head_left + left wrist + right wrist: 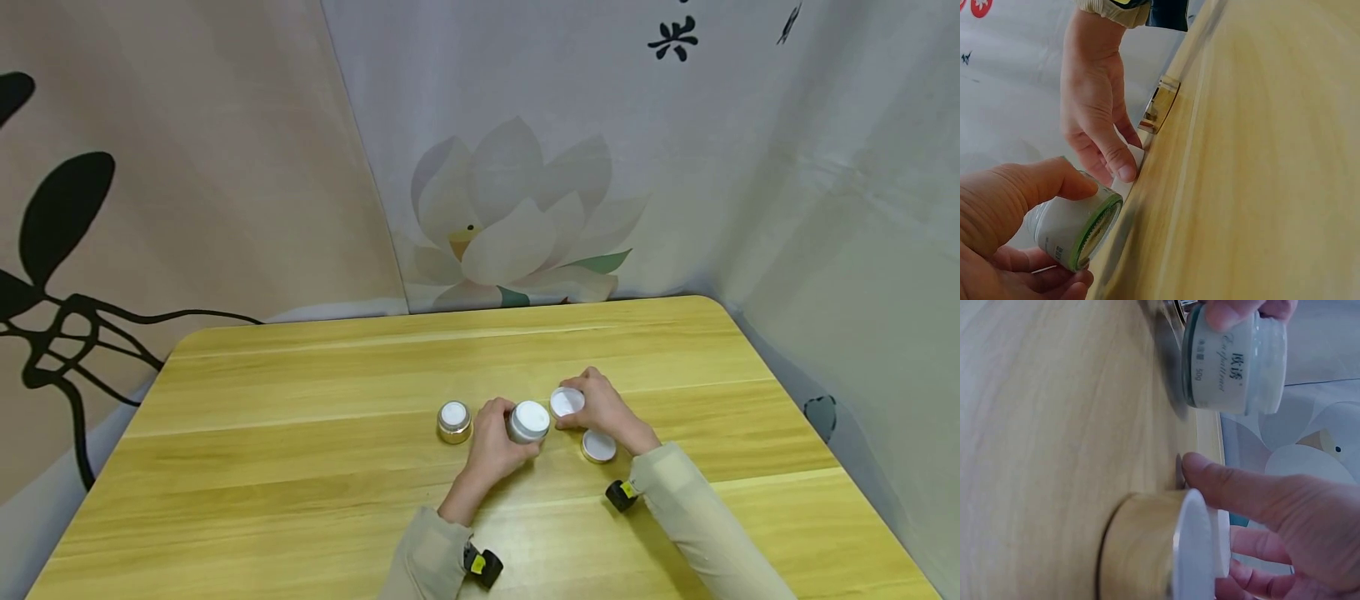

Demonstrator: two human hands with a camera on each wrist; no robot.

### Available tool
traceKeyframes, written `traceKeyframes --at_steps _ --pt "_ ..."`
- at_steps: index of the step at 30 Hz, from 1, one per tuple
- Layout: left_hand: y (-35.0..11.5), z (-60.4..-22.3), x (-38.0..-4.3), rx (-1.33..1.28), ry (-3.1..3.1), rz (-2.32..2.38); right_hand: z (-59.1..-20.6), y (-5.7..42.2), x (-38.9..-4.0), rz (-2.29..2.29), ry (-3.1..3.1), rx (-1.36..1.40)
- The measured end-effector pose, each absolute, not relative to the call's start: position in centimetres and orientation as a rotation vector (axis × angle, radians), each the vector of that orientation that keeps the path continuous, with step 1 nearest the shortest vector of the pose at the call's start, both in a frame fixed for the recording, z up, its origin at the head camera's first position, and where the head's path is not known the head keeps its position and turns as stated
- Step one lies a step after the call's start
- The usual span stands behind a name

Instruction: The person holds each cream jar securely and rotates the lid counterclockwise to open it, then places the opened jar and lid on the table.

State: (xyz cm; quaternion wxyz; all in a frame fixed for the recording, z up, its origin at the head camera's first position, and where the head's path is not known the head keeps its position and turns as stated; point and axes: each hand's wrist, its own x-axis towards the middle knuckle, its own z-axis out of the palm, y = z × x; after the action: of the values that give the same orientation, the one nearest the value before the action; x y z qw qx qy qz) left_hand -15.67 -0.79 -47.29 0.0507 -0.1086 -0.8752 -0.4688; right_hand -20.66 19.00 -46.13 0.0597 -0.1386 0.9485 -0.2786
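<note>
My left hand [495,443] grips a whitish cosmetic cream jar [529,422] without its lid, thumb on one side and fingers on the other. In the right wrist view the jar [1219,365] shows printed lettering and hangs above the table. Its base has a green edge in the left wrist view. Just right of the jar, my right hand [606,410] pinches a round white lid [567,402] at its rim, low at the tabletop, with the inner side upward. Near that wrist lies a gold lid [1138,550], its white inside facing up.
A smaller gold jar [453,423] with a white top stands left of my left hand. Everything sits on a wooden table [300,483]. A printed curtain [525,125] hangs behind the table's far edge. Each sleeve carries a black wrist camera [486,568].
</note>
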Motion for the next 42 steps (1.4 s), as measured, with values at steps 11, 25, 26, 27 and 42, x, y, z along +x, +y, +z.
traceKeyframes --at_steps 11,25,26,27,42 --pt "-0.8 -47.6 -15.8 -0.310 -2.694 -1.432 -45.9 18.8 -20.6 -0.831 2.878 -0.404" --pt "-1.0 -47.7 -16.0 -0.259 -2.767 -1.347 -46.1 18.8 -20.6 -0.835 2.873 -0.398" --pt "-1.0 -47.7 -16.0 -0.249 -2.779 -1.332 -46.1 18.8 -20.6 -0.835 2.873 -0.402" --pt "-0.9 -47.7 -16.0 -0.239 -2.790 -1.316 -46.1 18.8 -20.6 -0.833 2.874 -0.408" --pt "-1.0 -46.5 -15.9 -0.315 -2.970 -1.135 -46.2 18.6 -20.4 -0.807 2.863 -0.366"
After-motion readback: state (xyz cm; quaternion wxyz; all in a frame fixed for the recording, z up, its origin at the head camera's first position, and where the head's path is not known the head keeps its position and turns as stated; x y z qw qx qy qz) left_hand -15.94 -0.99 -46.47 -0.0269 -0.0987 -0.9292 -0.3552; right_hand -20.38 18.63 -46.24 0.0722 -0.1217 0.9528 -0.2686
